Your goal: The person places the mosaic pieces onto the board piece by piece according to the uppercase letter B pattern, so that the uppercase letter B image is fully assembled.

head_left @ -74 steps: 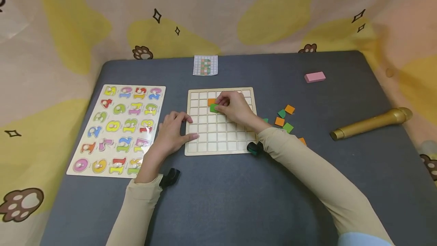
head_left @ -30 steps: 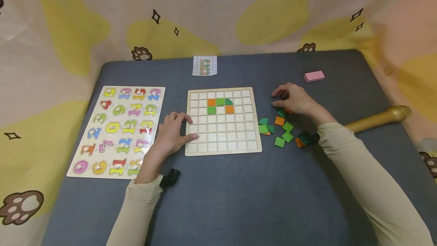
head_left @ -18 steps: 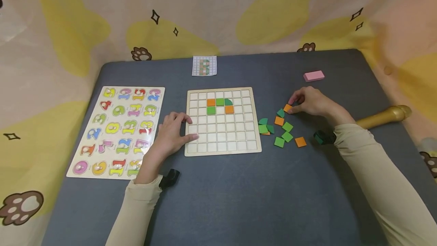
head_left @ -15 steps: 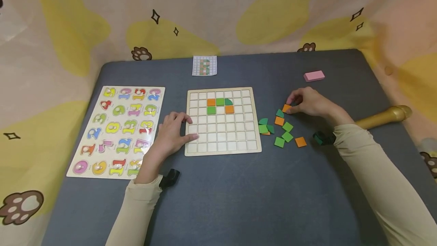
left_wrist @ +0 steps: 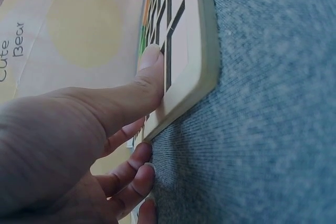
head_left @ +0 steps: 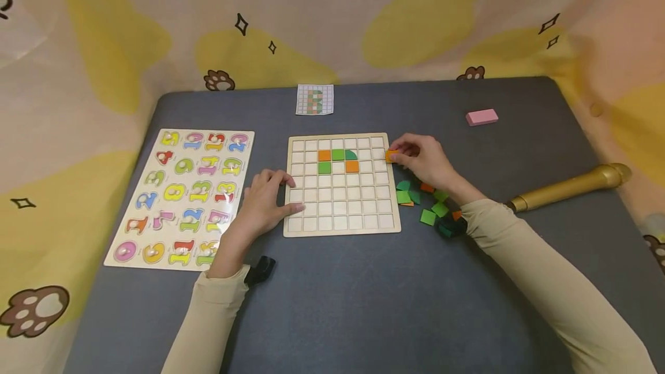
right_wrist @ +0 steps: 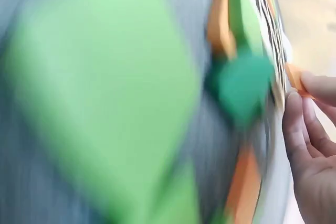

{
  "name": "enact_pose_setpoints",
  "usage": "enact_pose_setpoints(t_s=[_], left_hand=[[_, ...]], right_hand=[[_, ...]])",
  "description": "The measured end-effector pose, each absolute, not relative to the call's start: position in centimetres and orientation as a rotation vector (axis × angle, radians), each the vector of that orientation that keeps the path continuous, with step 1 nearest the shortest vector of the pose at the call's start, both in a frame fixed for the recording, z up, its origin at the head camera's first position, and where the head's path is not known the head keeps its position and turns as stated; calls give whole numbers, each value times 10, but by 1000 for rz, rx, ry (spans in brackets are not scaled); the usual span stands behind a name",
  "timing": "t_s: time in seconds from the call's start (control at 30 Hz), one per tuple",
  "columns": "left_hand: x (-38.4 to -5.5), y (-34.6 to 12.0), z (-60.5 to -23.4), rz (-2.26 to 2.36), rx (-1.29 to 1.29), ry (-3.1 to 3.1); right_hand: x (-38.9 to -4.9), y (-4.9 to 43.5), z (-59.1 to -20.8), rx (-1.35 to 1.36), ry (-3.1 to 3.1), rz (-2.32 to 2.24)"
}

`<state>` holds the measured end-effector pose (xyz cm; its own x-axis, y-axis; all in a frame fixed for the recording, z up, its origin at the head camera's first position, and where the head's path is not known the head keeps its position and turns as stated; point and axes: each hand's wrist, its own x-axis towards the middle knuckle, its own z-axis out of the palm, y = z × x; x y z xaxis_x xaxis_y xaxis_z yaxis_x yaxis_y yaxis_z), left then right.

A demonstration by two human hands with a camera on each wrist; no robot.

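My right hand [head_left: 427, 160] pinches an orange square tile [head_left: 391, 156] between thumb and fingertips, just over the right rim of the wooden grid board [head_left: 343, 234]. In the right wrist view that orange tile's edge shows between the fingertips. At the board's left edge rests my left hand [head_left: 264, 201]; in the left wrist view its thumb [left_wrist: 149, 72] lies extended on the rim, with the other fingers beside the edge. Orange tiles, green tiles and a dark green quarter-round [head_left: 350, 155] sit in the upper cells. Loose tiles [head_left: 428, 217] lie right of the board, partly hidden by my right wrist.
A number puzzle board [head_left: 179, 201] lies at left. Behind the grid board is a small pattern card [head_left: 314, 100] with a coloured grid. A pink block [head_left: 482, 117] and a gold microphone-shaped object [head_left: 571, 187] lie on the right of the grey table [head_left: 337, 305].
My right hand placed a green square in the grid, reached right to the loose tiles, took an orange square and carried it left to the board's edge. The left hand has stayed in place.
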<state>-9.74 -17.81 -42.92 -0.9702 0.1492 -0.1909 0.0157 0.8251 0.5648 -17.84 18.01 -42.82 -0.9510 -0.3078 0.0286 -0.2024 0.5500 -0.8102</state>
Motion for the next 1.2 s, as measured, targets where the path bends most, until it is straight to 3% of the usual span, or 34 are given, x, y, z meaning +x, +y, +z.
enact_pose_setpoints(t_s=[0.5,0.7,1.2], left_hand=[[-99,-175,-427,843,103,2750],[-98,-177,-427,838,114,2759],[-98,-178,-429,838,129,2773]], right_hand=[[-165,95,-430,-609,2513,-1381],[-162,72,-430,-551,2520,-1342],[-160,56,-426,-507,2617,-1163]])
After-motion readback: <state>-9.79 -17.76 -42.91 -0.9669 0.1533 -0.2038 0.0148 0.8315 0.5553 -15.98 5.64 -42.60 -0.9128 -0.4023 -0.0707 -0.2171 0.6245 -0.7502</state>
